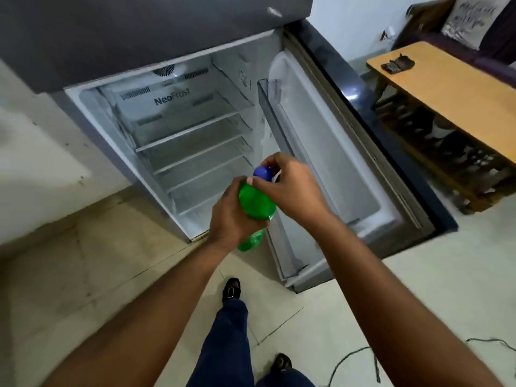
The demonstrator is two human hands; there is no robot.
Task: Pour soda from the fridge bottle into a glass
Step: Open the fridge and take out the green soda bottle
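Note:
A green plastic soda bottle [255, 203] with a blue cap [262, 172] is held upright in front of the open fridge [178, 127]. My left hand [233, 213] is wrapped around the bottle's body from the left. My right hand [290, 188] comes in from the right, its fingers closed around the blue cap. The lower part of the bottle shows below my left hand. No glass is in view.
The fridge shelves hold nothing, and its door [349, 152] stands open to the right. A wooden table [452, 90] with a dark object on it stands at the right. A black cable [351, 358] lies on the tiled floor near my feet.

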